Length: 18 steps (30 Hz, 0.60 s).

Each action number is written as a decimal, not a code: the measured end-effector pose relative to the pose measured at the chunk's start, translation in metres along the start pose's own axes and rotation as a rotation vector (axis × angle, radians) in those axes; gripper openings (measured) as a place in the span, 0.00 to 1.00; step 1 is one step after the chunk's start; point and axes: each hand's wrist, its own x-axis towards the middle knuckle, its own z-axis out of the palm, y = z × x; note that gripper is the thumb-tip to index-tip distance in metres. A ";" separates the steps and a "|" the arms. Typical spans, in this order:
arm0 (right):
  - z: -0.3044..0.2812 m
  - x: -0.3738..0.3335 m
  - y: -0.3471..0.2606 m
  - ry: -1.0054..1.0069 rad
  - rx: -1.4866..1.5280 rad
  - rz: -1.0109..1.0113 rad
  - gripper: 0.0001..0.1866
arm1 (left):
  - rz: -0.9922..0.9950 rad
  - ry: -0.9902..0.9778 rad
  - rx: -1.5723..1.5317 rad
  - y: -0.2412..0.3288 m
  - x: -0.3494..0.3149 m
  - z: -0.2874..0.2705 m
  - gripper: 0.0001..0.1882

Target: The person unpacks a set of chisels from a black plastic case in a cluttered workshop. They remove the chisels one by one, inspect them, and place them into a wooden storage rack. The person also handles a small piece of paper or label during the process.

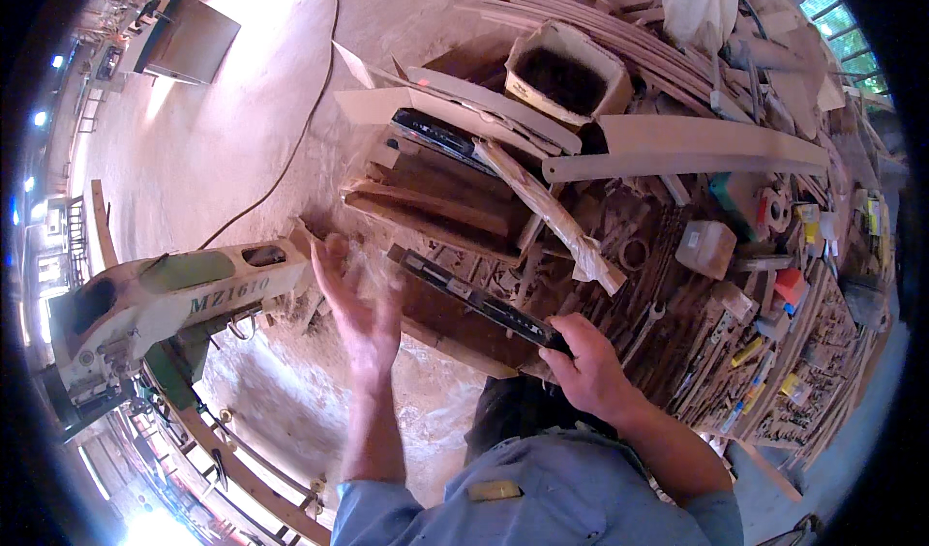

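1. As seen from my head, my right hand (588, 364) is clamped on the near end of a dark metal rail (474, 298), thumb along its upper side; the rail runs from that grip toward my left.
2. My left hand (364, 316) is blurred, fingers apart and nothing between them, just beside the rail's far end; whether it touches, I cannot tell.
3. Beyond my right grip lie a wrapped strip (542, 202) and a long carton (373, 106) with dark pieces (440, 137) in it. Just right of the grip a spanner (646, 325) rests among scraps; left of my left hand stands a pale machine arm (218, 280).
4. I judge the step in hand to be handling this rail; a next move calls for a steady right hold and left fingers brought together on the far end.
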 end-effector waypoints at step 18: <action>-0.019 0.004 0.008 0.091 0.361 0.252 0.19 | 0.687 -0.928 0.712 0.015 0.144 0.004 0.21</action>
